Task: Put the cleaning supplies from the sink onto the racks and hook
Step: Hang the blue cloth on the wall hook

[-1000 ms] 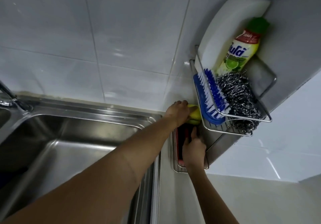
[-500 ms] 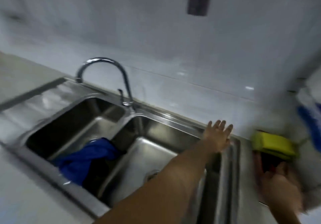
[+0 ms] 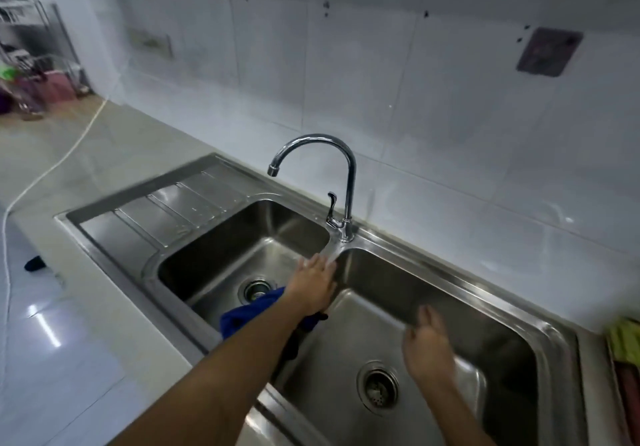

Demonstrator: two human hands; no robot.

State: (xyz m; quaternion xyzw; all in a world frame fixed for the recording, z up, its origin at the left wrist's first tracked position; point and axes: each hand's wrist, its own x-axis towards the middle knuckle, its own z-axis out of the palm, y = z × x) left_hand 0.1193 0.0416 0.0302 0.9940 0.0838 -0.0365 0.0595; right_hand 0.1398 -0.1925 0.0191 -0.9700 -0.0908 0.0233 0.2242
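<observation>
Head cam, only view. Double steel sink (image 3: 221, 234) set in the table, one tap (image 3: 341, 182) at the back btwn the 2 basins. One blue cloth (image 3: 242, 317) lies crumpled in the left basin, by its drain and against the divider, partly hidden under the left forearm.

Left hand (image 3: 313, 288) is released, fingers spread flat over the divider just above the cloth, grasping nothing. Right hand (image 3: 427, 345) hangs slack over the right basin, also empty.

Handling, my guess: cloth is soft, light, prob damp, so it'll sag and drip; no breakage risk. Best pinched at an edge or corner so it drapes for the hook, not balled up.

Count: 1 cloth left in the sink, right basin bare apart from its drain. Far right edge: 1 yellow-green sponge (image 3: 625, 338) w/ sth reddish below, blurred. No hook in frame.
</observation>
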